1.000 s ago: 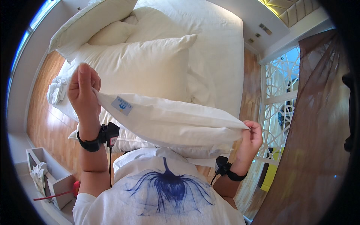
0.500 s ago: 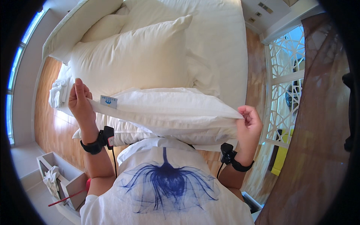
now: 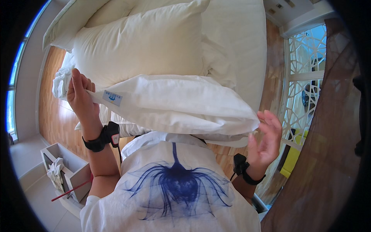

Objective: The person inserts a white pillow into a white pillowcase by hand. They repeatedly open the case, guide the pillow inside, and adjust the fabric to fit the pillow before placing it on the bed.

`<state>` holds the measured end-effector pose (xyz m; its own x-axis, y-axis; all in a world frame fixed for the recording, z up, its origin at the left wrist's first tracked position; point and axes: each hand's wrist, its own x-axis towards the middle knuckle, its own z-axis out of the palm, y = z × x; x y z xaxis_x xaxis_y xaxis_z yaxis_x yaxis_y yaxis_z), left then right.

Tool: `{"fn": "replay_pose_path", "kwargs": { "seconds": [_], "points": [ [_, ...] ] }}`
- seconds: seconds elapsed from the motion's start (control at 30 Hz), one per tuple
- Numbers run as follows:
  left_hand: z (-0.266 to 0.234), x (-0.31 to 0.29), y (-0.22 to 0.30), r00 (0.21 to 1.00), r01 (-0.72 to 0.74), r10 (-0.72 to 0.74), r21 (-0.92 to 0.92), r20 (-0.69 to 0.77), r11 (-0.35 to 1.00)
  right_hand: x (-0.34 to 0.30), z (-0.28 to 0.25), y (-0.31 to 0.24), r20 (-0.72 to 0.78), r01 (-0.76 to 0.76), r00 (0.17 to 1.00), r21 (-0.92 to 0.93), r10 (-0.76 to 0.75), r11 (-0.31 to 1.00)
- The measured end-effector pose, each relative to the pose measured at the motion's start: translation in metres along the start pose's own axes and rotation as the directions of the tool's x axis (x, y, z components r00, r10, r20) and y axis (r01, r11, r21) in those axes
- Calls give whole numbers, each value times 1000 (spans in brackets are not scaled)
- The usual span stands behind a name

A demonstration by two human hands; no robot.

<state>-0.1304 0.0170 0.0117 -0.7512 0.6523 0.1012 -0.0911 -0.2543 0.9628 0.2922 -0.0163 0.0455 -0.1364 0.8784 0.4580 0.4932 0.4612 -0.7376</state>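
A white pillowcase (image 3: 181, 102) hangs stretched across in front of my chest, a small printed label (image 3: 112, 98) sewn near its left end. My left hand (image 3: 81, 91) is closed round its left corner, thumb pointing up. At the other end my right hand (image 3: 266, 135) has its thumb and fingers apart, the fingertips beside or lightly touching the cloth's right corner. Beyond the pillowcase a plump cream pillow (image 3: 139, 46) lies on the bed (image 3: 239, 42). White bedding partly shows beneath the cloth.
Folded white cloths (image 3: 62, 83) lie at the bed's left side. Lower left, an open white drawer box (image 3: 65, 170) holds gloves or rags and a red stick. A white lattice screen (image 3: 305, 85) stands to the right, near a brown sheer curtain (image 3: 328, 127).
My right hand has loosened from a pinch and spread its fingers, shifting slightly right. The pillowcase has risen and bulges more. My left hand keeps its hold, a little higher.
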Motion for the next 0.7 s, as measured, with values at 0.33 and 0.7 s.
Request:
{"fn": "replay_pose_path", "kwargs": {
  "seconds": [0.33,0.7],
  "points": [
    [12,3,-1,999,36,-36,4,-33,999,-2,9,27,116,168,984,-403,-132,900],
    [-4,9,5,975,-188,202,140,-93,972,12,-24,20,-94,171,981,-23,-172,985]
  ]
}}
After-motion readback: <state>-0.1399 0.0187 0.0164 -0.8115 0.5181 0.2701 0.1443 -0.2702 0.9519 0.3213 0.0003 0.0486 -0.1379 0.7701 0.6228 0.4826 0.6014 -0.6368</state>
